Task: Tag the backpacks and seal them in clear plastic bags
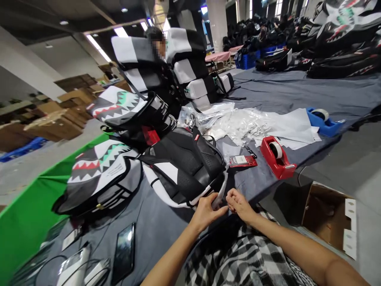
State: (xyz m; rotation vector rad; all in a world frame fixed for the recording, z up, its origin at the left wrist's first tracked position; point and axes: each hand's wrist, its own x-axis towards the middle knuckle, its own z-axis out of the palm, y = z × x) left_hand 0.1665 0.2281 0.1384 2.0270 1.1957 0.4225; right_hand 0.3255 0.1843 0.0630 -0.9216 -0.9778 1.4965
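The black and white backpack (190, 169) lies on the worktop (156, 228), ahead and a bit left of the right hand (240, 205), whose grip is curled closed. The left hand (205, 212) is nearer – its grip spread open, touching the backpack's near edge.

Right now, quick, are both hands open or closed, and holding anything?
Left hand: partly open, touching the near edge of the backpack.
Right hand: curled closed; can't tell whether it holds anything.

Two bare hands (206, 212), two tape dispensers (282, 171), two tape rolls (276, 150), one black phone (123, 252)
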